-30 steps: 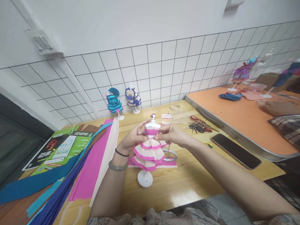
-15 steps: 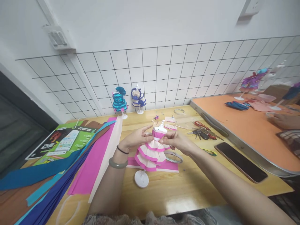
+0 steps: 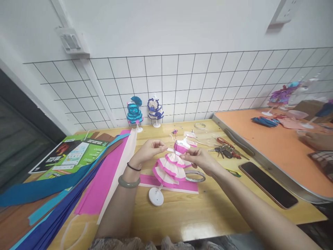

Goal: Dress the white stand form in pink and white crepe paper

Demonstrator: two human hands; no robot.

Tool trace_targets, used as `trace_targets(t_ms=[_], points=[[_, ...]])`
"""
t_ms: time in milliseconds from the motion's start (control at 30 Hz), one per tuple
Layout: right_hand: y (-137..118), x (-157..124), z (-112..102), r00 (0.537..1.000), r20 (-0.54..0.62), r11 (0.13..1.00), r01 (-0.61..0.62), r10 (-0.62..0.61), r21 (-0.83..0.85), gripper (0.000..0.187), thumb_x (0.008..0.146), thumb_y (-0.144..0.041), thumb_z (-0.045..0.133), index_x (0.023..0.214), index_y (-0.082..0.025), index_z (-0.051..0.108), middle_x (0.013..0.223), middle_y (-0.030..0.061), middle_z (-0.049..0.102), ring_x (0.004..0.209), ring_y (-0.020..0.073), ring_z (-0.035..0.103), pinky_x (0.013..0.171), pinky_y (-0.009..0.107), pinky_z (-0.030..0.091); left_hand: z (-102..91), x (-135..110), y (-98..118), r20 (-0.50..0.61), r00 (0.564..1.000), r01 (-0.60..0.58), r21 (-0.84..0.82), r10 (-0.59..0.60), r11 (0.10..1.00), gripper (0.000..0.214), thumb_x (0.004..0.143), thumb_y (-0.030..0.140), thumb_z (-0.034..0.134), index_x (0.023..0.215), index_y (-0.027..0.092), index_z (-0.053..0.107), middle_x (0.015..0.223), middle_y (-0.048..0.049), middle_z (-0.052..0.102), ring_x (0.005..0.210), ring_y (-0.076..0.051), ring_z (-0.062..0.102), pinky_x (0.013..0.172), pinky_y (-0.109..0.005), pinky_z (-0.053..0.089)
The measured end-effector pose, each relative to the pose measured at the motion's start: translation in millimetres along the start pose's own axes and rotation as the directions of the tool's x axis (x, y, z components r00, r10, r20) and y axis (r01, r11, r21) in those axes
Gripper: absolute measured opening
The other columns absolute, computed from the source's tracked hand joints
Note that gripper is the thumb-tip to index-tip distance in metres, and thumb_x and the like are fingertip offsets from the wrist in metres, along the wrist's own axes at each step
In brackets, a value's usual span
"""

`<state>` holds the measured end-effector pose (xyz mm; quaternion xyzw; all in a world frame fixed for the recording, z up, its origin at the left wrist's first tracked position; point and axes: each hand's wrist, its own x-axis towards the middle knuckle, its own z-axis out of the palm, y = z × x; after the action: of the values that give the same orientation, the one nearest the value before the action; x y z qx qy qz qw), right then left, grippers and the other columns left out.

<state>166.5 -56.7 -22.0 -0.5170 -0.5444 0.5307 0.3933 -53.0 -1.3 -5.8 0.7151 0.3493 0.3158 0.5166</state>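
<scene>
Left hand has thumb and fingertips pressed together, apparently pinching the end of a narrow white strip that runs to the waist of a small dress form. Right hand grips that waist, thumb in front; its other fingers are partly hidden behind. Form is over the wooden table, between the hands, leaning right; can't tell whether its base sits fully down. To do this well: keep the strip flat and lightly taut, pin it firmly at the waist with the right thumb, and don't crush the pleated tiers. Versus half a second ago: left fingers are farther out from the bodice, more strip shows, and the form leans more.
</scene>
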Motion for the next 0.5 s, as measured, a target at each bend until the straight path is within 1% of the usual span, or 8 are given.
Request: trace_targets(t_ms=[133,267,333,433,467,500], points=[[0.6,0.7,1.7,0.999,-0.045,1.000,-0.018,0.018,0.009,0.036,0.056,-0.047,0.076,0.060,-0.016,0.057,0.045,-0.0088,0.037,0.038,0.0033,0.031,0.036,0.020,0.026,3.0,-12.7,21.5,0.003,0.998,-0.064,0.077,0.064,0.995,0.025,0.075,0.038,0.062,0.074,0.013,0.062,0.073,-0.0018,0.060,0.070,-0.012,0.054,0.064,-0.024,0.042],[0.8,0.9,4.9,0.998,-0.057,1.000,-0.006,0.008,0.028,0.036,0.056,-0.047,0.075,0.060,-0.016,0.056,0.045,-0.0085,0.038,0.038,0.0032,0.031,0.037,0.020,0.026,14.4,-24.3,41.6,0.003,0.990,-0.138,0.255,0.142,0.957,0.022,0.079,0.034,0.057,0.070,0.015,0.062,0.078,-0.0035,0.063,0.075,-0.014,0.057,0.069,-0.026,0.043],[0.5,0.9,6.8,0.998,-0.057,0.999,0.008,-0.006,0.033,0.036,0.057,-0.047,0.074,0.061,-0.016,0.057,0.047,-0.0077,0.040,0.039,0.0035,0.032,0.037,0.020,0.026,22.7,-29.0,49.6,0.050,0.983,-0.183,0.298,0.176,0.937,0.018,0.080,0.031,0.055,0.071,0.016,0.063,0.082,-0.0038,0.065,0.079,-0.015,0.059,0.073,-0.027,0.044],[1.1,1.8,9.3,0.997,-0.070,1.000,0.021,-0.019,0.022,0.036,0.057,-0.048,0.074,0.062,-0.016,0.058,0.048,-0.0067,0.043,0.039,0.0040,0.032,0.037,0.021,0.027,34.3,-33.9,56.8,0.141,0.968,-0.245,0.323,0.209,0.914,0.018,0.080,0.026,0.054,0.068,0.018,0.065,0.082,-0.0037,0.068,0.081,-0.016,0.060,0.077,-0.029,0.043],[1.8,2.2,9.7,0.997,-0.077,1.000,0.024,-0.022,0.018,0.036,0.057,-0.049,0.073,0.061,-0.016,0.058,0.049,-0.0065,0.043,0.039,0.0042,0.032,0.037,0.021,0.028,36.8,-34.8,57.7,0.166,0.965,-0.246,0.309,0.203,0.919,0.019,0.080,0.026,0.056,0.065,0.019,0.065,0.078,-0.0035,0.068,0.080,-0.017,0.060,0.077,-0.029,0.042],[2.8,2.7,9.9,0.996,-0.084,0.999,0.027,-0.025,0.018,0.037,0.058,-0.049,0.073,0.061,-0.017,0.057,0.049,-0.0064,0.043,0.039,0.0044,0.032,0.037,0.021,0.028,38.2,-35.3,57.9,0.168,0.968,-0.226,0.264,0.186,0.938,0.018,0.077,0.027,0.059,0.062,0.019,0.065,0.074,-0.0032,0.067,0.079,-0.018,0.060,0.077,-0.030,0.042]])
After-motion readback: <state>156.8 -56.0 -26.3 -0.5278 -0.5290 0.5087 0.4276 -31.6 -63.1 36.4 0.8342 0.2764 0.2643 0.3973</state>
